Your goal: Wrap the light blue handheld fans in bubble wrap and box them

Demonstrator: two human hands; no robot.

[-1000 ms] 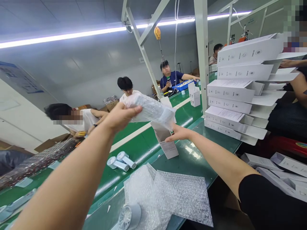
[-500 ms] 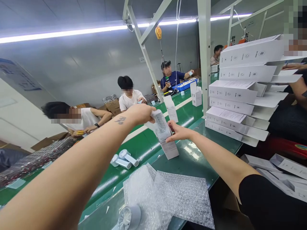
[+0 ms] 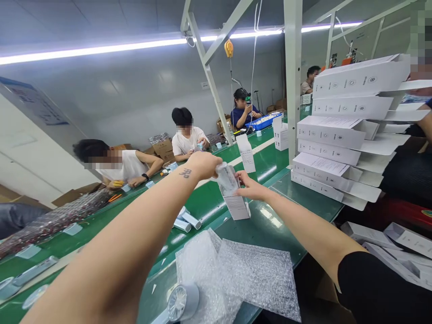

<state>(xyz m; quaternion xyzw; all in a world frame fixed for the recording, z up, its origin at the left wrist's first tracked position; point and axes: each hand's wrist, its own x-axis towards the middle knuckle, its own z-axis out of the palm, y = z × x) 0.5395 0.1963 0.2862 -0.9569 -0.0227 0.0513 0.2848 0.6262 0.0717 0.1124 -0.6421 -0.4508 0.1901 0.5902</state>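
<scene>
My left hand (image 3: 205,165) is closed on the top of a bubble-wrapped item (image 3: 227,179), whose lower part is inside an upright white carton (image 3: 238,208). What lies under the wrap cannot be made out clearly. Fingers of my right hand (image 3: 249,186) grip the carton's upper edge from the right, and the carton stands on the green work surface. Nearer to me, a pale blue handheld fan (image 3: 184,300) lies against clear bubble-wrap sheets (image 3: 256,274). More pale blue fans (image 3: 189,220) rest on the belt, partly hidden by my left forearm.
A tall stack of white cartons (image 3: 332,130) with open flaps stands at right. More cartons (image 3: 401,252) lie below it. Two white boxes (image 3: 245,155) (image 3: 281,135) are along the green conveyor belt (image 3: 216,198). Several co-workers sit across it; a metal post (image 3: 293,81) rises beside the stack.
The wrapped item sits deeper in the carton, and my left hand has come down with it. Fans appear on the belt at lower left. The far co-worker's outstretched arm has drawn in.
</scene>
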